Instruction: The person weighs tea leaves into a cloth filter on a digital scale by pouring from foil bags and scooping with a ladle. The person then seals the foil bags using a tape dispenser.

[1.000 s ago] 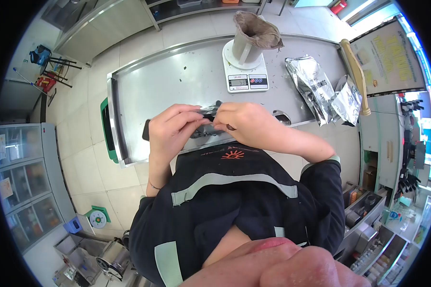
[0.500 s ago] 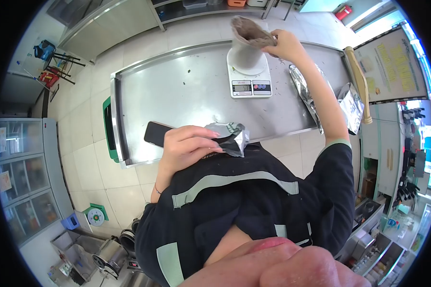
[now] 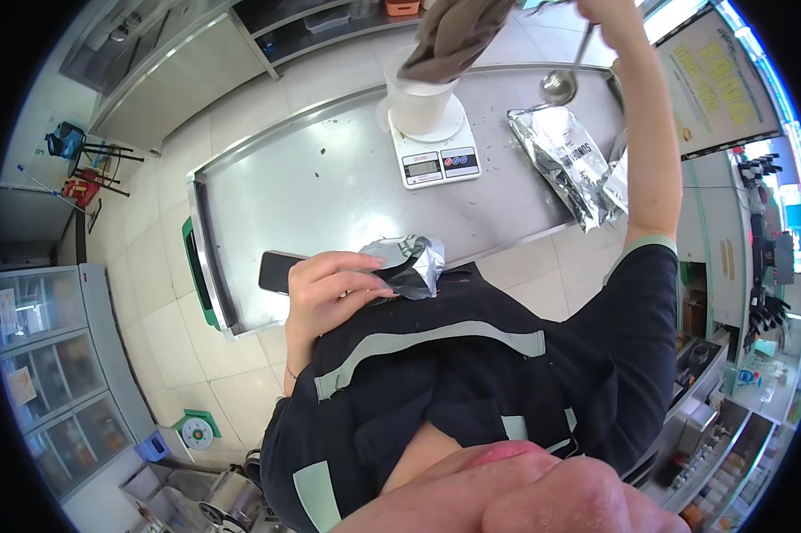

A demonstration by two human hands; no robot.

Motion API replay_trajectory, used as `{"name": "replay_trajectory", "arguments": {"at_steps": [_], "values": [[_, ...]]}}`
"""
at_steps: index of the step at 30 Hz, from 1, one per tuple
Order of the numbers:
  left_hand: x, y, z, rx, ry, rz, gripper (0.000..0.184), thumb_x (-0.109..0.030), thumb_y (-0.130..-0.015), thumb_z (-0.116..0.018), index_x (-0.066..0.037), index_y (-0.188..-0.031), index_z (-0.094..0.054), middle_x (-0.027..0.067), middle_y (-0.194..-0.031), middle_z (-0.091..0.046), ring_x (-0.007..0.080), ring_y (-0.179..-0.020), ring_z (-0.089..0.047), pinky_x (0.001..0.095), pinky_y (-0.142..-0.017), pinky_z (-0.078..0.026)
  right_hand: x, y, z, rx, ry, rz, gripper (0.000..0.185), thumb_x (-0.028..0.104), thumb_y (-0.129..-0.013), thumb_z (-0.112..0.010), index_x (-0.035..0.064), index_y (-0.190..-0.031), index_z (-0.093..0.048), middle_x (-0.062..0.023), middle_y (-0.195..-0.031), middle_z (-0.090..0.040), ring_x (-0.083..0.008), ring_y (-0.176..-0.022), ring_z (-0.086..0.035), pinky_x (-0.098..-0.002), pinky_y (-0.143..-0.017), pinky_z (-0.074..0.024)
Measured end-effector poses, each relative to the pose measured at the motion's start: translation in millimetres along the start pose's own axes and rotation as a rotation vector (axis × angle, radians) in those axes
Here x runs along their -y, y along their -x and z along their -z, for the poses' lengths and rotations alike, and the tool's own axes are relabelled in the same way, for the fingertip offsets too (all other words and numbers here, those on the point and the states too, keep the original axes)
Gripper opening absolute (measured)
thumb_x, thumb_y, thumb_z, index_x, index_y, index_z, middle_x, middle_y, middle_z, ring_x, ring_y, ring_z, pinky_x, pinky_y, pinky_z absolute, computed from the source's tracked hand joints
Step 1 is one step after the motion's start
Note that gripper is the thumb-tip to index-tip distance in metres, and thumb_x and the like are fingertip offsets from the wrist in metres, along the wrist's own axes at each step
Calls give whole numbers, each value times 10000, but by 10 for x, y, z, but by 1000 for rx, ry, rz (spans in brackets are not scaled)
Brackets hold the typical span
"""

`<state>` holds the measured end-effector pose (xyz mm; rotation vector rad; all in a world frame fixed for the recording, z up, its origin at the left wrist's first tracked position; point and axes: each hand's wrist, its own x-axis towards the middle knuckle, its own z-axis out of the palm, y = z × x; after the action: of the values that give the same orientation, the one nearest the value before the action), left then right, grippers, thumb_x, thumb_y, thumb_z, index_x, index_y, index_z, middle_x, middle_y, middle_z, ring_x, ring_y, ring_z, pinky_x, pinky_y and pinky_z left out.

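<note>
My left hand (image 3: 338,289) is closed on a crumpled silver foil pouch (image 3: 418,265) at the tray's front edge. At the top right my right hand (image 3: 609,22) grips the handle of a metal ladle (image 3: 559,87), whose bowl hangs over the tray. Part of that hand is near the frame's upper edge. A brown cloth bag (image 3: 454,40) stretches upward out of a white translucent jug (image 3: 416,107). The jug stands on a white digital scale (image 3: 438,164). What holds the bag's upper end is out of view.
A metal tray table (image 3: 329,204) carries a black phone (image 3: 278,271) beside my left hand and silver foil bags (image 3: 565,160) at the right. Small dark bits lie on the tray. A framed sign (image 3: 716,84) stands beyond its right end.
My right hand has gone from beside my left hand to the bag's rim, then up and right, where it now has the ladle. The bag is pulled upward. The foil pouch stays in my left hand.
</note>
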<state>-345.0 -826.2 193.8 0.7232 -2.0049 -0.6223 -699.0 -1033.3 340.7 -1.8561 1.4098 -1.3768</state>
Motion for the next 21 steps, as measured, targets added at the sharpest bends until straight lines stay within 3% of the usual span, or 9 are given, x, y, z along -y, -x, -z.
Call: {"name": "replay_trajectory", "arguments": {"at_steps": [1,6,9,11,12,13,15,18,21], "values": [[-6,-11,-3,7,10,5,159,-102,-614,-808,-115,-726,-695,29,-884,-700,162,-732,-674,253,-557,-509,163,4,172,-139,90,-86,236,224,-877,-620,64,-705,-603,21,-571,-513,-47,-457,-374,-218,-409,-263],[20,-51,6,80,9,-28,154,-46,-625,-766,-122,-733,-687,21,-927,-704,161,-705,-663,257,-554,-499,-87,-4,1273,-315,313,-196,237,294,-874,-636,75,-790,-668,6,-572,-555,-55,-430,-374,-225,-390,-247],[41,-56,-8,91,-3,-33,178,-27,-605,-756,-123,-737,-684,19,-939,-707,156,-693,-657,250,-549,-490,-887,169,1929,-372,202,-343,191,242,-844,-684,65,-913,-701,65,-577,-502,-19,-434,-339,-207,-391,-234],[53,-63,-19,96,-18,-32,188,-18,-595,-750,-123,-737,-684,20,-934,-708,156,-696,-657,250,-550,-489,-1132,377,1881,-404,187,-408,221,236,-863,-670,70,-1005,-696,69,-658,-584,2,-437,-305,-182,-393,-197],[54,-75,-26,92,-14,-32,191,-11,-593,-745,-123,-736,-685,21,-933,-708,157,-696,-658,250,-549,-488,-1344,440,1945,-404,164,-395,258,327,-830,-700,72,-795,-687,71,-574,-526,-13,-437,-302,-207,-399,-202],[52,-90,-32,89,-9,-32,195,-3,-591,-739,-122,-735,-685,22,-932,-709,157,-697,-658,250,-548,-487,-1277,559,1860,-394,70,-346,251,314,-829,-700,65,-852,-710,59,-576,-528,-20,-433,-322,-218,-394,-207],[57,-129,-38,84,2,-34,201,12,-590,-728,-121,-734,-686,24,-930,-709,159,-700,-658,249,-548,-487,-1341,671,1912,-536,55,-284,251,318,-812,-714,85,-904,-730,59,-592,-540,-26,-441,-354,-225,-404,-247],[46,-139,-61,95,20,-26,210,31,-593,-712,-120,-737,-686,27,-930,-709,161,-707,-661,248,-551,-489,-1619,691,2105,-491,391,-370,256,315,-795,-724,93,-923,-738,42,-617,-591,-46,-475,-438,-235,-449,-339],[76,-191,-74,113,25,-34,218,41,-593,-704,-119,-740,-685,28,-933,-709,163,-718,-664,247,-557,-493,-1896,720,2308,-749,615,-83,286,332,-790,-715,81,-925,-730,8,-660,-649,-91,-561,-551,-254,-558,-435]]}}
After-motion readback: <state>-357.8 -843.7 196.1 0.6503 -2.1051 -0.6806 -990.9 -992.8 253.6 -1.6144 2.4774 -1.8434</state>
